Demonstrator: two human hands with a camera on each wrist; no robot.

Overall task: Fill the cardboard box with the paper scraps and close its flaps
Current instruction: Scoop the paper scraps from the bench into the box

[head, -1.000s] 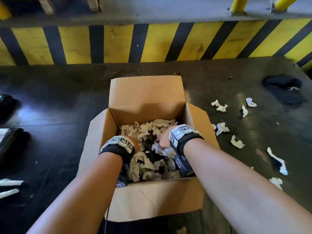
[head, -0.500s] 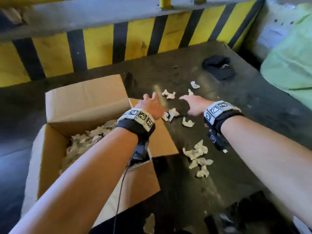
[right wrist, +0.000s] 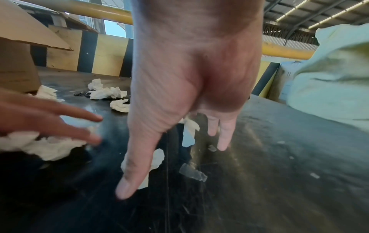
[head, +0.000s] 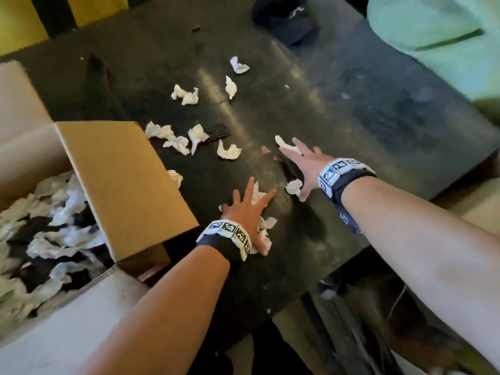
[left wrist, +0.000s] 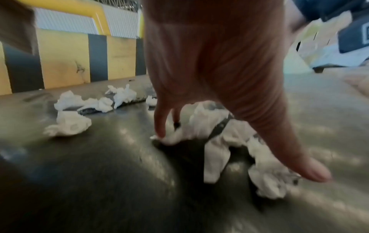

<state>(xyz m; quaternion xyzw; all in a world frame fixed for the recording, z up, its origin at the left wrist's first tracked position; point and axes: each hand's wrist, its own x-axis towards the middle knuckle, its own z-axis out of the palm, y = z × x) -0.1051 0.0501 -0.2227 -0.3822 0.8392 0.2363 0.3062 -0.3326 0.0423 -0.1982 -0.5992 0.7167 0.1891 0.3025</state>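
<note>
The open cardboard box [head: 127, 182] stands at the left, part full of crumpled paper scraps [head: 56, 234], its right flap spread outward. More white scraps [head: 186, 139] lie scattered on the dark table to its right. My left hand [head: 247, 209] is spread flat, fingers straight, over a small heap of scraps [left wrist: 217, 141] near the table's front. My right hand [head: 300, 163] is open too, fingers splayed, with one scrap [head: 286, 143] at its fingertips and another scrap [head: 294, 186] by its thumb. Neither hand holds anything.
A black cloth [head: 286, 21] lies at the far side of the dark table [head: 378, 109]. A pale green sack [head: 443, 36] sits at the right. A yellow and black striped barrier [left wrist: 66, 59] runs behind. The table's front edge drops off just under my forearms.
Both hands left the inside of the box and swung right over the table. They have now come down, spread, onto the loose scraps near the front edge.
</note>
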